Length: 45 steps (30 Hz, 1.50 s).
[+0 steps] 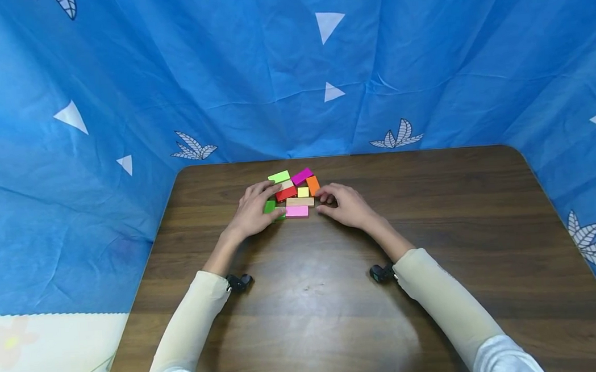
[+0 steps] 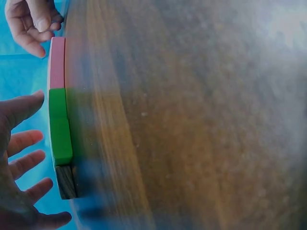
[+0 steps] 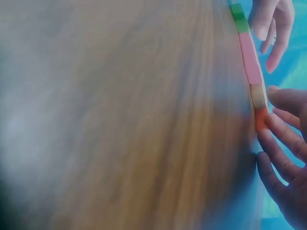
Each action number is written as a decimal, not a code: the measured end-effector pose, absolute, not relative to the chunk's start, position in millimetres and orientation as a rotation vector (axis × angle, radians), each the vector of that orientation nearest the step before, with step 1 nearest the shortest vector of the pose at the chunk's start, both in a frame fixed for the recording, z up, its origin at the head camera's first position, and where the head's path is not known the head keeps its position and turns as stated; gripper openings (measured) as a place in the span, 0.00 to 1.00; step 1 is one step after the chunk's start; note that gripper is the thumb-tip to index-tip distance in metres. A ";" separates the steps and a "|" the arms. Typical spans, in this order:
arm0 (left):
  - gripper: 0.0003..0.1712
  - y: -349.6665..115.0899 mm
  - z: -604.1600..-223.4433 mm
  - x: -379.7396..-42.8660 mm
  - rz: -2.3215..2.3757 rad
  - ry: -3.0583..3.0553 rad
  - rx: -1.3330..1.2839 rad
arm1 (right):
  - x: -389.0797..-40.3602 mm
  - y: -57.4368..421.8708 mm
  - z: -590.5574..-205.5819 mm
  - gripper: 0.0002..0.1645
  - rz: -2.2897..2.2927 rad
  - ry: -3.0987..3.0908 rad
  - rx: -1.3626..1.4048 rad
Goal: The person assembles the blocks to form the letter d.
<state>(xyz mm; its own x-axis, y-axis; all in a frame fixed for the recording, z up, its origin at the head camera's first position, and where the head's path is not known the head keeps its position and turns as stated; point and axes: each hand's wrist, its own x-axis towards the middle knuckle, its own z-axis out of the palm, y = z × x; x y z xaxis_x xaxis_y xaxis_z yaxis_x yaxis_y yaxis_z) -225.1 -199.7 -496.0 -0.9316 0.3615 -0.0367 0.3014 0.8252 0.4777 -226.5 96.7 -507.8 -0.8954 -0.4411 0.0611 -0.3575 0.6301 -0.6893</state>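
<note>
A small flat cluster of coloured wooden blocks lies near the table's far edge in the head view. It has a light green block (image 1: 279, 177), a magenta one (image 1: 302, 176), an orange one (image 1: 313, 185), a red one (image 1: 286, 194), a yellow one (image 1: 303, 192), a plain wood one (image 1: 300, 202) and a pink one (image 1: 297, 211). My left hand (image 1: 252, 211), fingers spread, reaches over the left side and partly hides the green blocks (image 2: 60, 129). My right hand (image 1: 347, 205) is at the right side, loosely bent fingertips right at the orange block, nothing gripped.
The brown wooden table (image 1: 433, 212) has rounded far corners. A blue patterned cloth (image 1: 291, 67) hangs behind it and along both sides. Black wrist cameras (image 1: 382, 273) hang inward from both wrists. In the left wrist view, a dark block (image 2: 66, 182) stands beside the green ones.
</note>
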 end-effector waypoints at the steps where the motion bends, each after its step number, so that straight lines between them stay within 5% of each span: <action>1: 0.43 -199.1 -496.2 -225.7 0.713 2.882 0.522 | -227.3 94.9 -506.9 0.21 -1.108 2.733 -0.675; 18: 0.45 -196.4 -497.6 -225.8 0.643 2.877 0.480 | -236.3 76.0 -505.9 0.13 -0.906 2.841 -0.614; 45: 0.45 -196.3 -496.2 -225.0 0.619 2.878 0.484 | -240.3 76.5 -507.5 0.14 -0.987 2.836 -0.584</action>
